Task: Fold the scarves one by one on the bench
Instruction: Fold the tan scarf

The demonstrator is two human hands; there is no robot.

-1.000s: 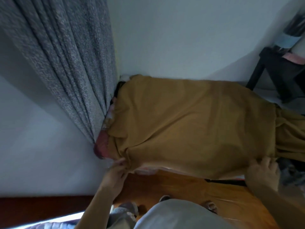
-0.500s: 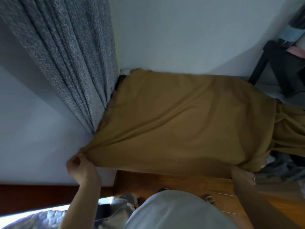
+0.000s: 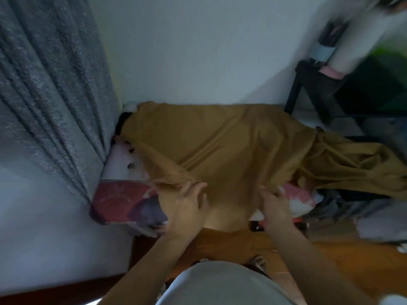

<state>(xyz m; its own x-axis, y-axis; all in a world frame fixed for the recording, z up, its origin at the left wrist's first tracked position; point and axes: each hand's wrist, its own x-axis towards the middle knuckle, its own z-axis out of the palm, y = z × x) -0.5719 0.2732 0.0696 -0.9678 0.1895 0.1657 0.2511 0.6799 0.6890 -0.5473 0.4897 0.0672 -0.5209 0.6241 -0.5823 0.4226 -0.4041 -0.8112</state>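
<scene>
Scarf (image 3: pixel 231 150) spread over worktop (image 3: pixel 123 201). Left hand (image 3: pixel 187 208), half a second ago pulling corner out leftward, now grips bunched near edge inward; right hand (image 3: pixel 273 205) pinches edge too. Fold beginning.

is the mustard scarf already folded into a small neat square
No, the mustard scarf lies spread wide across the bench, its right end bunched up, while the left hand and right hand are at its near edge.

Mustard-brown scarf (image 3: pixel 231 150), speckled grey curtain (image 3: pixel 50 89), red-and-purple patterned cloth (image 3: pixel 123 201), pale wall (image 3: pixel 198 51), orange-brown floor (image 3: pixel 352 260)
</scene>
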